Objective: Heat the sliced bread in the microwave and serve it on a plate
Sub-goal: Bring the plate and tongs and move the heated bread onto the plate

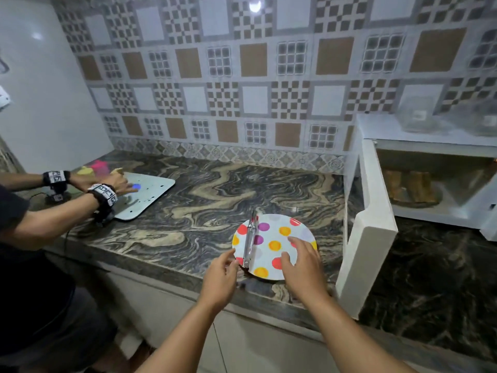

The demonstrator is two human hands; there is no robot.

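Now: plate overhangs counter edge | left hand, right hand fingers spread

View: single, head-worn, wide-angle. Position: above the front edge of a dark swirled marble counter, looking forward and down. Facing: a brown-and-grey patterned tile wall straight ahead. Range: close; both forearms enter from the bottom edge. Lines bow at the edges. Left margin: a second person's arms. Right margin: an open white microwave. Shared views: only one.
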